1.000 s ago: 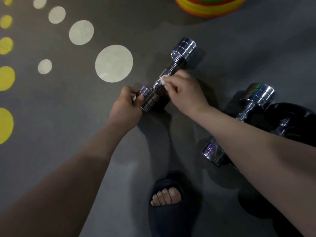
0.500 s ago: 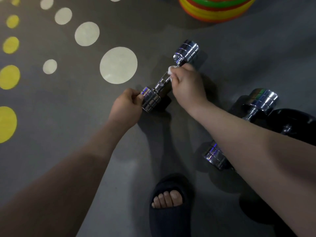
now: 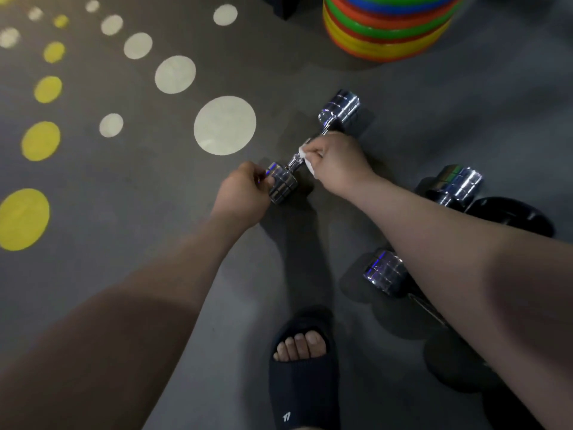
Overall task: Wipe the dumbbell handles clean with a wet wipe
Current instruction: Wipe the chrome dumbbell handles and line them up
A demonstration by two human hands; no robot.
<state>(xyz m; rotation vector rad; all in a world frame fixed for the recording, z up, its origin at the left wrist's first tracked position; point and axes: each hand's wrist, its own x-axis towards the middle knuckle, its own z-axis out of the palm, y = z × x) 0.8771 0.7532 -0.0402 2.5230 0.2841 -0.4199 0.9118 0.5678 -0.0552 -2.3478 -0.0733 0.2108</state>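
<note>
A chrome dumbbell [image 3: 339, 109] lies diagonally on the grey floor. My left hand [image 3: 245, 193] grips its near head [image 3: 282, 184]. My right hand [image 3: 336, 161] is curled round the handle with a white wet wipe [image 3: 307, 161] folded between fingers and bar; only a short piece of handle shows by the near head. A second chrome dumbbell [image 3: 455, 183] lies to the right, its handle hidden behind my right forearm, its near head [image 3: 384, 271] showing below the arm.
A stack of coloured weight plates [image 3: 387, 29] stands at the back. A black plate [image 3: 511, 214] lies by the second dumbbell. My foot in a dark slide sandal [image 3: 302, 367] is at the bottom middle. White and yellow dots [image 3: 224, 125] mark the floor at left.
My right hand with the wipe has slid back down the handle from the far head toward the near head. My left hand keeps its hold on the near head.
</note>
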